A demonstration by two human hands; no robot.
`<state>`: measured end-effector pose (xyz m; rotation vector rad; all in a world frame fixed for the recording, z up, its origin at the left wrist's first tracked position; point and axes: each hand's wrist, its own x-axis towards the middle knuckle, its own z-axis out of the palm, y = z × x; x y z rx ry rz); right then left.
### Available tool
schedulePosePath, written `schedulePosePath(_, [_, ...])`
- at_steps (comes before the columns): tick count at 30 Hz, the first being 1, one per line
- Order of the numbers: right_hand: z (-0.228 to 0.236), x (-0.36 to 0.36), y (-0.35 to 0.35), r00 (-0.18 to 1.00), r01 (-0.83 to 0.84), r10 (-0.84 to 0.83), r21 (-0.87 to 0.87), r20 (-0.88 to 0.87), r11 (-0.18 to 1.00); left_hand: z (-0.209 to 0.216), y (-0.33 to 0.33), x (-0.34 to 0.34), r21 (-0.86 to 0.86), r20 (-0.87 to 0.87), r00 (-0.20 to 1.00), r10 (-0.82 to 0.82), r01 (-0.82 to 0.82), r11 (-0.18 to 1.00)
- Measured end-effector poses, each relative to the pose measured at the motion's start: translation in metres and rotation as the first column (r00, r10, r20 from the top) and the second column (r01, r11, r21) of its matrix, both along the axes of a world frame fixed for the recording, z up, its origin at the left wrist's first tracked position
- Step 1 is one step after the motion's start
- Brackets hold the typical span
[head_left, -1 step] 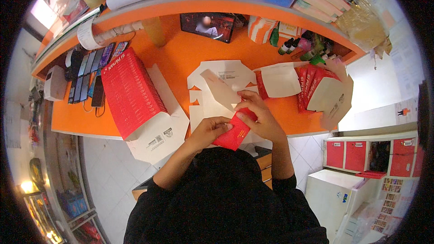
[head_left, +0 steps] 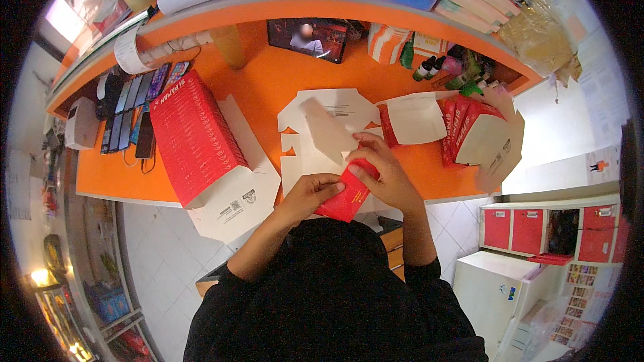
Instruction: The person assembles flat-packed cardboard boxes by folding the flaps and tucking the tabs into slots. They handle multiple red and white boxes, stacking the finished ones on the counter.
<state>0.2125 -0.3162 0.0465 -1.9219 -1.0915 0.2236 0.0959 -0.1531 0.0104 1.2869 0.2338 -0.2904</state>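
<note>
Close in front of me, a small carton, red outside and white inside (head_left: pixel 350 194), is partly folded between my two hands. My left hand (head_left: pixel 312 194) grips its left edge, thumb pressed on the red face. On the right side my right hand (head_left: pixel 381 173) pinches it, with the thumb on the red face and the fingers behind. A long white flap (head_left: pixel 327 133) of the carton stands up beyond the fingers, blurred at its tip. Beneath it lies a flat white carton blank (head_left: pixel 335 99) with cut notches.
A tall stack of red carton blanks (head_left: pixel 194 141) fills the left of the orange table (head_left: pixel 258 84). Several folded red and white cartons (head_left: pixel 463 131) sit at the right. Phones (head_left: pixel 127 117) lie at the far left; a tablet (head_left: pixel 307 40) stands under the shelf.
The carton's white flap has tilted slightly to the right. Both hands keep their grip, nearly in place.
</note>
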Motion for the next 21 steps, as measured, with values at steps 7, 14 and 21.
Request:
schedulePosePath(7, [-0.002,-0.008,0.003,0.966,0.260,-0.259,-0.046,0.030,0.965,0.002,0.000,0.004,0.054,0.048,0.999,0.010,-0.013,0.998])
schedulePosePath(14, [-0.014,-0.002,-0.005,0.982,0.190,-0.191,-0.058,-0.009,0.980,-0.003,-0.006,0.010,0.043,0.084,0.996,-0.019,0.015,0.999])
schedulePosePath(21, [-0.013,0.006,-0.007,0.994,0.075,-0.074,0.005,-0.086,0.997,-0.001,-0.007,0.015,0.099,0.180,0.984,-0.016,-0.002,0.995])
